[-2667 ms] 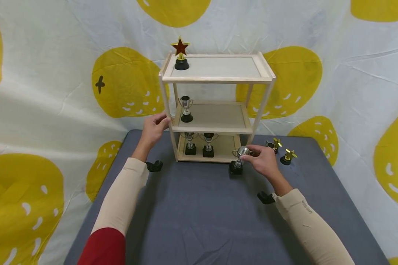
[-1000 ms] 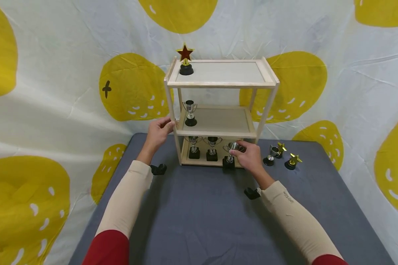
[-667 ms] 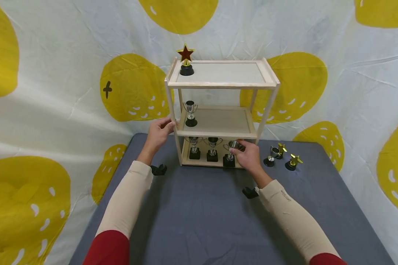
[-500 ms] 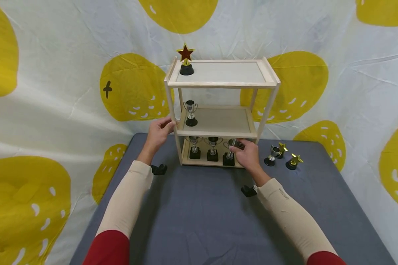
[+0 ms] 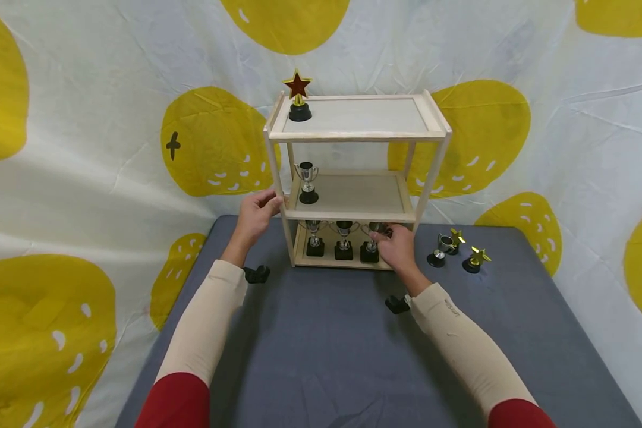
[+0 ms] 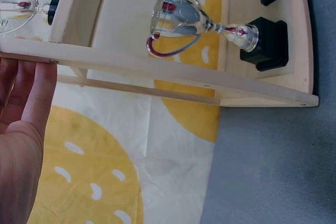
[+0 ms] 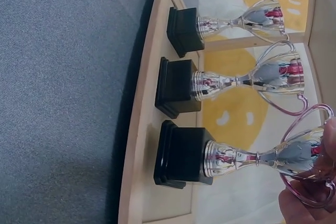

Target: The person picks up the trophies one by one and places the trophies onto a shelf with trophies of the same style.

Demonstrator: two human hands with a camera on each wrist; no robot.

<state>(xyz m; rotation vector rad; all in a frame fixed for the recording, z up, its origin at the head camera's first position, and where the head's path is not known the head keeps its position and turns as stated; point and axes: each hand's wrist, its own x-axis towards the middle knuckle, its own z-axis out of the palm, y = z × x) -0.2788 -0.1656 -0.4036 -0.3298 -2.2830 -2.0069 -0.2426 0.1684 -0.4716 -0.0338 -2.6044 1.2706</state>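
In the head view my right hand (image 5: 397, 246) pinches a silver trophy cup (image 5: 370, 252) by its bowl and right handle. Its square black base is on the bottom level of a wooden shelf (image 5: 348, 217), at the right end of a row with two similar cups (image 5: 344, 249). The right wrist view shows the held trophy cup (image 7: 184, 153) upright, beside the others and apart from them. My left hand (image 5: 255, 214) grips the shelf's left front post at middle height; in the left wrist view the fingers (image 6: 41, 90) of that hand reach behind the post.
A smaller silver cup (image 5: 308, 195) stands on the middle level at left. Above it, a red-and-gold star trophy (image 5: 299, 111) occupies the top left. On the grey table (image 5: 321, 356), right of the shelf, are another silver cup (image 5: 438, 257) and two gold star trophies (image 5: 473, 263).
My right hand has carried the cup leftward from the table in front of the shelf onto the bottom level, then slightly deeper. The left hand keeps its grip on the post.
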